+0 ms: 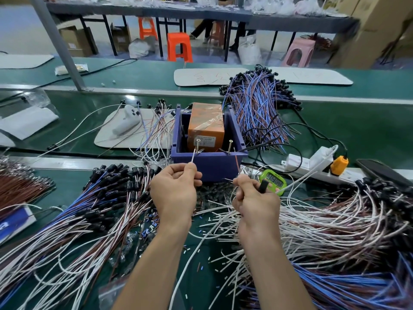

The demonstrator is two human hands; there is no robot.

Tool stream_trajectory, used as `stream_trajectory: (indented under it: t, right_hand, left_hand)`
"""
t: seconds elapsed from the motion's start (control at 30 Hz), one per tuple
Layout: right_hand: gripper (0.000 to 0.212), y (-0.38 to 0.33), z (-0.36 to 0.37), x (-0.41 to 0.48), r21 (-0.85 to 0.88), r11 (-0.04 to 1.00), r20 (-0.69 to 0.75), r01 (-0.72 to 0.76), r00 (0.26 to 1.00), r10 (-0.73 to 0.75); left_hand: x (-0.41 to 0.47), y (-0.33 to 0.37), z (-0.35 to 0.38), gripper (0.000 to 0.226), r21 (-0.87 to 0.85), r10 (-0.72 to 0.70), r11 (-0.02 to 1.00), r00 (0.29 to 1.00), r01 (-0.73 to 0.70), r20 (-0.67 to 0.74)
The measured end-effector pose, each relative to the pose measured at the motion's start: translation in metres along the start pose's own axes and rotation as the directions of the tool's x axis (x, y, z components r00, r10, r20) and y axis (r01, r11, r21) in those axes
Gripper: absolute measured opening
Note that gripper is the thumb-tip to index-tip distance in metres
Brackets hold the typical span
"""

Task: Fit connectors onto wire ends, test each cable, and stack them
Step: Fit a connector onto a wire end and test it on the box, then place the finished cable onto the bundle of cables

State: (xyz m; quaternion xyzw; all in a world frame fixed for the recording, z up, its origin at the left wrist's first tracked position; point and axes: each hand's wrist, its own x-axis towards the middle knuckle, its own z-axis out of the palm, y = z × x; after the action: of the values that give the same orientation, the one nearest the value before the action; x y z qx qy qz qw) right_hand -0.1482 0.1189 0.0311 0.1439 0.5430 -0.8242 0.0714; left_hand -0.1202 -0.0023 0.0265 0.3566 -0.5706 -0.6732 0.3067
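Note:
My left hand (175, 190) pinches a white wire end (194, 155) and holds its tip up against the left screw (198, 142) of the purple test box (210, 163). My right hand (254, 199) grips a black connector (263, 186) together with a brown wire (237, 163) that rises toward the right screw (230, 142). An orange block (205, 128) sits inside the box. Loose white wires (301, 227) lie under my right hand. A pile of cables with black connectors (107, 195) lies at the left.
A bundle of blue and brown cables (257, 108) is stacked behind the box. A green timer (273, 181), a white power strip (312, 163) and a dark phone (380, 171) lie at the right. A white handheld device (126, 121) rests on a grey mat. Small sleeve bits litter the green belt (201, 265).

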Motion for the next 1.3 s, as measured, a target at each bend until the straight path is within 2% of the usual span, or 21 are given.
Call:
stream_trajectory:
  t: [0.13,0.27,0.4,0.5,0.6,0.67,0.73,0.8,0.87,0.93,1.0,1.07,1.17,1.23,1.3]
  right_hand:
    - [0.023,-0.001,0.001,0.000,-0.118,0.993,0.050,0.014,0.999,-0.008]
    - [0.035,-0.003,-0.001,-0.001,-0.054,0.998,0.010,0.016,1.000,-0.015]
    - [0.027,-0.009,-0.011,-0.006,-0.004,1.000,0.011,0.015,1.000,-0.015]
    - [0.029,-0.012,-0.019,-0.017,-0.099,0.995,0.141,0.001,0.990,0.013]
    - [0.031,-0.018,-0.026,-0.030,-0.184,0.983,0.288,-0.020,0.955,0.074]
    - [0.030,-0.024,-0.033,-0.038,-0.235,0.972,0.356,-0.021,0.929,0.106]
    - [0.031,-0.030,-0.039,-0.047,-0.294,0.955,0.399,-0.030,0.905,0.151]
    - [0.033,-0.036,-0.047,-0.053,-0.318,0.946,0.391,-0.068,0.899,0.196]
    - [0.039,-0.044,-0.058,-0.056,-0.302,0.949,0.351,-0.091,0.915,0.199]
    - [0.046,-0.056,-0.077,-0.053,-0.282,0.959,0.259,-0.034,0.959,0.110]
    - [0.051,-0.071,-0.102,-0.047,-0.310,0.947,0.123,0.087,0.991,-0.051]
    - [0.055,-0.088,-0.127,-0.039,-0.470,0.859,-0.006,0.204,0.972,-0.234]
    - [0.059,-0.112,-0.159,-0.022,-0.736,0.643,-0.071,0.213,0.920,-0.386]
    - [0.059,-0.129,-0.174,-0.008,-0.874,0.456,-0.069,0.169,0.885,-0.460]
    - [0.062,-0.148,-0.184,0.006,-0.973,0.208,-0.029,0.094,0.852,-0.522]
  left_hand:
    - [0.001,-0.002,0.003,0.012,0.034,0.003,0.999,1.000,-0.004,0.026]
    - [-0.001,0.000,0.000,0.014,0.040,-0.001,0.999,1.000,0.000,0.015]
    - [-0.008,0.008,-0.012,0.013,-0.033,0.005,0.999,1.000,-0.005,-0.022]
    - [-0.022,0.014,-0.019,0.012,0.008,-0.032,0.999,0.988,0.031,0.148]
    - [-0.040,0.021,-0.019,0.012,0.086,-0.141,0.990,0.908,0.116,0.396]
    - [-0.050,0.028,-0.018,0.021,0.009,-0.200,0.974,0.844,0.225,0.497]
    - [-0.060,0.034,-0.018,0.018,-0.077,-0.199,0.954,0.801,0.290,0.564]
    - [-0.069,0.040,-0.015,0.010,-0.131,-0.176,0.943,0.791,0.307,0.586]
    - [-0.074,0.042,-0.010,0.011,-0.184,-0.187,0.921,0.804,0.343,0.564]
    - [-0.077,0.041,-0.004,0.009,-0.202,-0.227,0.904,0.825,0.376,0.517]
    - [-0.080,0.037,0.004,0.008,-0.179,-0.260,0.906,0.838,0.383,0.479]
    - [-0.085,0.029,0.014,0.009,-0.108,-0.261,0.928,0.829,0.357,0.494]
    - [-0.097,0.015,0.033,0.007,-0.001,-0.244,0.957,0.808,0.290,0.536]
    - [-0.102,0.009,0.046,0.007,0.088,-0.236,0.970,0.813,0.225,0.533]
    - [-0.102,0.003,0.056,0.008,0.197,-0.211,0.972,0.852,0.130,0.478]
